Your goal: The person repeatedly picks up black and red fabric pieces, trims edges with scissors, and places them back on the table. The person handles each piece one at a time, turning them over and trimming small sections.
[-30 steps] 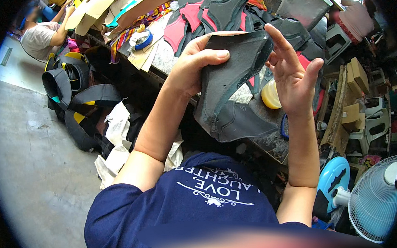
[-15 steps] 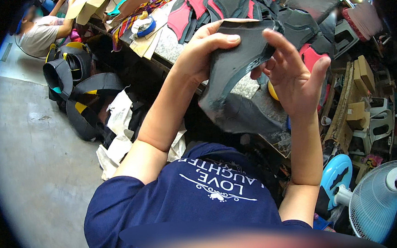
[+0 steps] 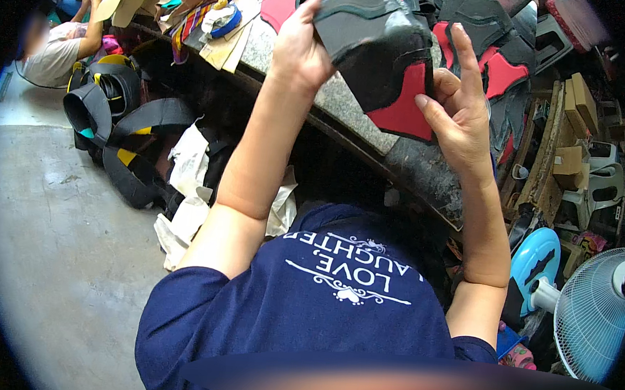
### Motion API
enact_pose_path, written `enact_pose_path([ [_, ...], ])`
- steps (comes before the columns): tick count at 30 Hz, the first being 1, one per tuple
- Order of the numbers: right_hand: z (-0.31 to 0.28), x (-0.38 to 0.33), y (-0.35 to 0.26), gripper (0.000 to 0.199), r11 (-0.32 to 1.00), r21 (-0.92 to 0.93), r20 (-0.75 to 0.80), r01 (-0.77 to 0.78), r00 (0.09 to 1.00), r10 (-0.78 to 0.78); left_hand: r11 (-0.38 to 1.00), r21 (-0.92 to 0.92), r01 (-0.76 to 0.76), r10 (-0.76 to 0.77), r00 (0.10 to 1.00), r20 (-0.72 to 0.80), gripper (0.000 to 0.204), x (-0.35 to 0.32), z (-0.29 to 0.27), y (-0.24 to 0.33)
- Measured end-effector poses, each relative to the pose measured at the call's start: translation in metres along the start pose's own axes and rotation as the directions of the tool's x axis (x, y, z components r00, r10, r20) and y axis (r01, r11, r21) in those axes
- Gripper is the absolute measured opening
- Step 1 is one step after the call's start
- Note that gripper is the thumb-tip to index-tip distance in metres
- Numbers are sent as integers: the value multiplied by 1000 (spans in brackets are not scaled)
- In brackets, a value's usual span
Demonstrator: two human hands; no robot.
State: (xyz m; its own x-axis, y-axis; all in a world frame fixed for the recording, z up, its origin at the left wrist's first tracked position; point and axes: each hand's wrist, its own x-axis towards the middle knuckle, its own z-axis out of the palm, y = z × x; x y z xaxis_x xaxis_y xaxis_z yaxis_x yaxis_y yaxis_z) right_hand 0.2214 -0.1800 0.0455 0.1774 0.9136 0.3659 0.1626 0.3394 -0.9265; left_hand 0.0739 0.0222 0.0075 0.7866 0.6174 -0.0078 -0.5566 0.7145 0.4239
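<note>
- While the dark grey and red cut panel of stiff sheet material (image 3: 380,62) is being held up above the speckled stone worktop (image 3: 347,110), the left hand (image 3: 301,49) is gripping its upper left edge, fingers closed around it.
- The right hand (image 3: 463,111) is supporting the red lower corner, thumb pressing the face, the other fingers spread wide behind.
- To my eye, the piece is bending best with both grips close to the edges, keeping the panel's face in view.
- More red and black pieces (image 3: 503,63) are lying on the worktop behind; a white fan (image 3: 594,316) is standing to the right.
</note>
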Motion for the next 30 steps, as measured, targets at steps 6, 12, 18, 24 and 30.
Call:
enact_pose_path([
  [6,-5,13,7,84,992,122,-190,21,982,3,664,705,-249,157,968,194,71,-56,38,-60],
  [12,-14,25,-7,73,992,34,-129,124,984,-119,555,738,-384,235,923,304,46,-68,59,-51],
  [18,-18,6,-22,101,923,-369,201,114,979,-40,844,490,-215,188,977,105,34,-70,72,-17],
  [24,-7,3,-12,86,774,-555,83,304,946,-312,893,418,-168,127,984,123,35,-71,75,-16],
  [30,-4,-5,-27,84,640,-591,319,491,871,-373,898,356,-260,228,965,129,33,-66,73,-1],
])
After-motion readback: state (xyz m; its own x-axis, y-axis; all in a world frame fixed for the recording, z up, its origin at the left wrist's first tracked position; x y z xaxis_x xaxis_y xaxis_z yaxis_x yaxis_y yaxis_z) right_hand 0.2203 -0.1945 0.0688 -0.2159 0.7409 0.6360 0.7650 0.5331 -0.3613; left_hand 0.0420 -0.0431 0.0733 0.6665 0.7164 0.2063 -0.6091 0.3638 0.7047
